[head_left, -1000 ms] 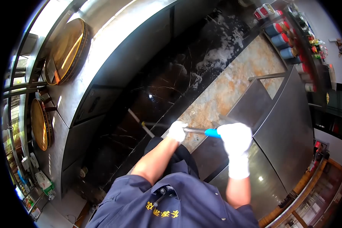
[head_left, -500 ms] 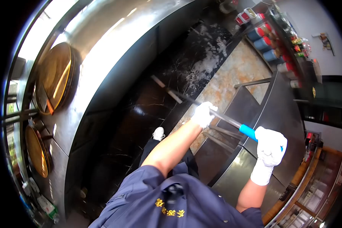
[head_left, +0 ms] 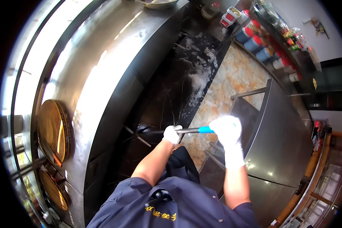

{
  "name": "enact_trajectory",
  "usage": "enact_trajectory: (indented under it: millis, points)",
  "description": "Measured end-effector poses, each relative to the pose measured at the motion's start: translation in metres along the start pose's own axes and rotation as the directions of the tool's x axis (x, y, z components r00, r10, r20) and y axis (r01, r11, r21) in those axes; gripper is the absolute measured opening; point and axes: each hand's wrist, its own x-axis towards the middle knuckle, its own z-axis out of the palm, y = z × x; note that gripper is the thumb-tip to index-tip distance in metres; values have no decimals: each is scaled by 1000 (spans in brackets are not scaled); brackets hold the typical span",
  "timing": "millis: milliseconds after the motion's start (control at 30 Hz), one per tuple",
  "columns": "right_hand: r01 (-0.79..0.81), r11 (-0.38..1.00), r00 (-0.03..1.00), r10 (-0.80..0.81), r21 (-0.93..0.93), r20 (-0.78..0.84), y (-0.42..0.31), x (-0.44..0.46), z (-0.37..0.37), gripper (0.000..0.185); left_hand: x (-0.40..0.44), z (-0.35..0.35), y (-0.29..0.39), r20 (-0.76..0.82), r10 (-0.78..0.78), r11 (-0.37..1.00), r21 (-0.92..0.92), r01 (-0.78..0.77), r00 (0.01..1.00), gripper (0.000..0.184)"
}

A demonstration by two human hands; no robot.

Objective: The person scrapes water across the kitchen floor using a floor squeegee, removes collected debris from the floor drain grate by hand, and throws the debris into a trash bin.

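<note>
Both my hands wear white gloves and are wrapped round the pole of a floor squeegee (head_left: 190,130). My left hand (head_left: 172,134) grips the dark lower part of the pole. Higher up, my right hand (head_left: 227,130) closes over the end by the blue grip. The thin bar-shaped head (head_left: 143,141) rests on the dark floor (head_left: 167,93), left of my left hand and near the base of the steel counter. White suds (head_left: 202,78) lie on the floor farther ahead.
A long steel counter (head_left: 102,81) runs along the left, with round wooden boards (head_left: 51,127) on it. At right stand a steel cabinet (head_left: 279,136) and a shelf of red-lidded containers (head_left: 252,43). Tan patterned tile (head_left: 231,72) borders the dark floor.
The squeegee head has moved left and closer to me, towards the counter base. Both hands have shifted left, and the pole now lies nearly level across the view. My view has turned too.
</note>
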Motion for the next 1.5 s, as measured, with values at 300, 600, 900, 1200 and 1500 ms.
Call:
enact_trajectory:
  millis: [300,600,900,1200,1500]
  points:
    - [-38,787,931,251,615,-264,97,102,-108,10,-4,325,-28,101,-100,995,-11,101,990,12]
    - [43,498,827,468,866,-310,60,207,-103,21,56,410,14,81,-309,920,276,277,947,5]
    - [61,670,838,369,740,-402,-124,210,-98,45,-133,364,110,-395,-826,-135,831,539,402,24]
    - [-127,-360,-143,929,924,342,-95,4,140,43,-217,323,98,-795,-360,-809,526,262,488,7]
    - [793,66,-388,821,606,418,-137,-107,335,7,-250,155,36,-896,-239,-969,193,-157,374,17]
